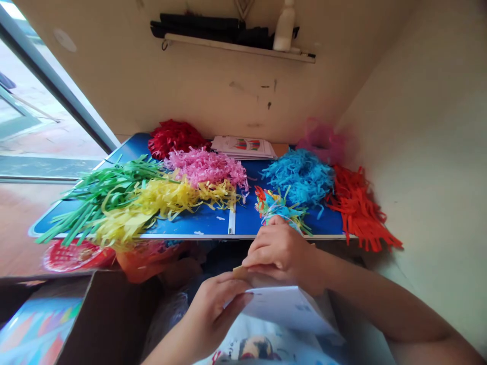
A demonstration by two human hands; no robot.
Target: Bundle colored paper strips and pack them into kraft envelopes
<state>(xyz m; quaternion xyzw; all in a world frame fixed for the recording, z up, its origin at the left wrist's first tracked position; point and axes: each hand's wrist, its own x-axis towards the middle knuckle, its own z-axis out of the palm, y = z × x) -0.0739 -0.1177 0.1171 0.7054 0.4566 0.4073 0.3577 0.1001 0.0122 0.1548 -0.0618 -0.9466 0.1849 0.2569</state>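
Observation:
Close to my body, my left hand (215,309) grips a folded white card (279,303) by its left edge, thumb on top. Its fingertips meet a thin tan piece (239,272), which looks like cardboard. My right hand (279,248) is closed, pinching the same tan piece from above. Most of that piece is hidden by my fingers and the white card. Just beyond the right knuckles lies a small multicolored bunch of paper strips (279,205) with thin white string on it. Whether the right hand touches this bunch, I cannot tell.
On the blue table (194,228) lie piles of green strips (110,185), yellow strips (167,200), pink strips (209,165), blue strips (300,175) and red-orange strips (359,205). Printed white cards (243,146) are stacked at the back. A cardboard box (102,314) stands lower left.

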